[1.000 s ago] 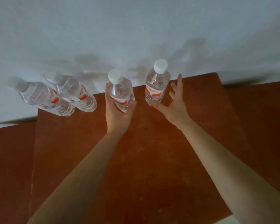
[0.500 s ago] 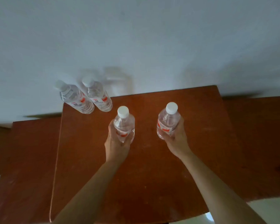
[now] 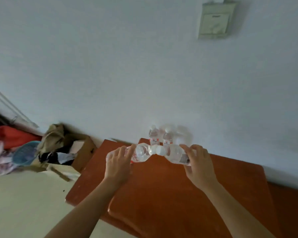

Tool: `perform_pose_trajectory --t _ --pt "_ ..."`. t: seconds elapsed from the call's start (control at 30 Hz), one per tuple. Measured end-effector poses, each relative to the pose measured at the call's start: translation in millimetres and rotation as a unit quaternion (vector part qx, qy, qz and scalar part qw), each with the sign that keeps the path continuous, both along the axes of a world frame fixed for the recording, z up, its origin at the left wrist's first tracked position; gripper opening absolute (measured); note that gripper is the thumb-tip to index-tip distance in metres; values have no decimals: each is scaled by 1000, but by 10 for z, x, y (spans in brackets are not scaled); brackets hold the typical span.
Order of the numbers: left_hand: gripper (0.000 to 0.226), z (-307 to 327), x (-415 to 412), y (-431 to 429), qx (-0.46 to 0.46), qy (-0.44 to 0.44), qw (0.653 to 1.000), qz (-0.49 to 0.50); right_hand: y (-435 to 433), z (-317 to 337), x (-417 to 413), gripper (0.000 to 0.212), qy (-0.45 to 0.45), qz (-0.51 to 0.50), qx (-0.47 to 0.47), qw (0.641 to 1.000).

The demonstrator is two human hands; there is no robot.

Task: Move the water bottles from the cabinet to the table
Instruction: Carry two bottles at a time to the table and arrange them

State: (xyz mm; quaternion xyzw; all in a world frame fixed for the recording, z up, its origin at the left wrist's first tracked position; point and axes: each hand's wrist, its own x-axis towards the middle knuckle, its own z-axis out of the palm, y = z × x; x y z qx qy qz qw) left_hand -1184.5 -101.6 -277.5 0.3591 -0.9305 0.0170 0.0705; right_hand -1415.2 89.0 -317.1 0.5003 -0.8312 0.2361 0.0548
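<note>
Fingers (image 3: pixel 129 150) of the left hand (image 3: pixel 118 162) and right hand (image 3: pixel 199 166) curl round the held bottles (image 3: pixel 141 154), clear ribbed plastic, tilted cap to cap; two upright bottles (image 3: pixel 153 135) stand at twelve o'clock.

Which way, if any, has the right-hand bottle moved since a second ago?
Yes. The bottle rose off the cabinet, away from the wall, now tipped in the right hand before the standing bottles.

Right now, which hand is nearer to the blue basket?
Left. The left hand, holding a bottle, is to the right of the blue basket; the right hand is farther right, holding another bottle.
</note>
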Motion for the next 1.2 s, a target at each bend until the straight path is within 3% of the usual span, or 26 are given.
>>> perform_pose_trajectory --t 0.17,0.4,0.7,0.83,1.03,1.2 --pt "89 387 1001 286 -37 -37 990 128 -495 337 539 71 69 157 -81 982" --pt "82 540 2677 1193 -73 -78 944 313 -893 471 1977 73 82 366 -116 920" --pt "94 628 5144 2660 -66 -59 825 559 -808 933 4828 82 136 581 -45 801" --pt "90 647 6023 3297 -63 -37 786 614 -578 948 6020 82 136 635 -51 759" --pt "85 630 7468 4327 -38 -31 701 712 -75 951 7949 91 199 724 -41 659" --pt "85 601 8320 4967 -16 -31 639 769 242 921 9200 96 228 764 -30 603"
